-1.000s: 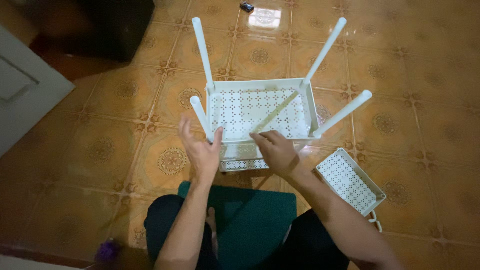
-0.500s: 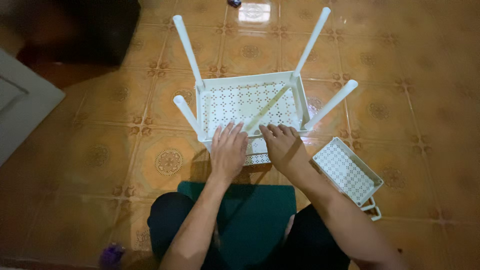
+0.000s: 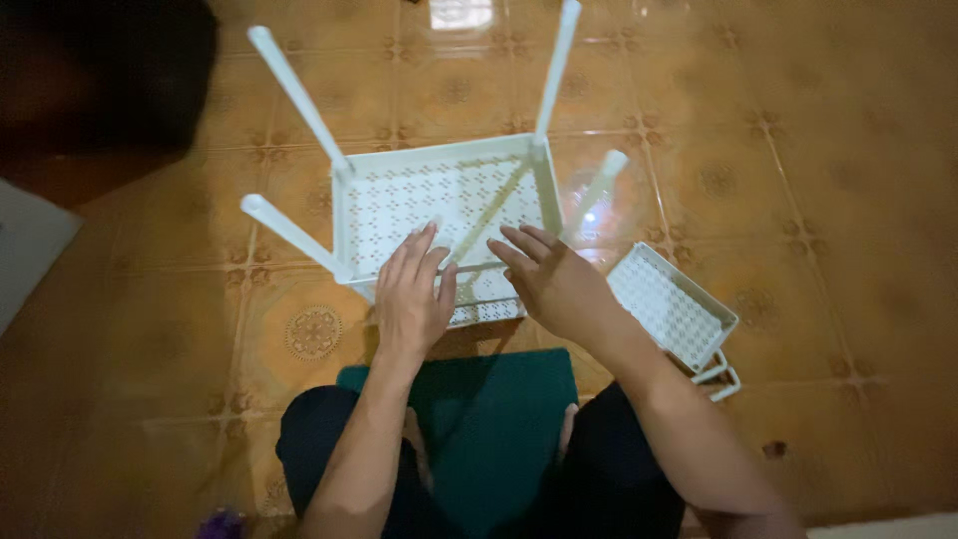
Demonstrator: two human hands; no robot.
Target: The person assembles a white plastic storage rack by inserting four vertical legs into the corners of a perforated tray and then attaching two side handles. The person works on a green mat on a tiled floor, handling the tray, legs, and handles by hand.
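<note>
Since a second ago the left hand [image 3: 411, 299] has come down from the near left post onto the near rim of the tray [image 3: 439, 205], and the view has closed in. Both hands now lie flat, fingers spread and lightly curled, palms pressing on that rim; neither has closed around anything, though the right hand [image 3: 554, 284] has its fingertips by a loose rod [image 3: 489, 215] lying slantwise across the perforated bottom. The tray stands on the tiled floor [image 3: 818, 200] just ahead of the hands, four posts [image 3: 294, 90] pointing up and outward. A second tray [image 3: 671, 304] lies to the right of the right hand. Uneven pressure on one edge could tip the tray or work a post out of its socket.
</note>
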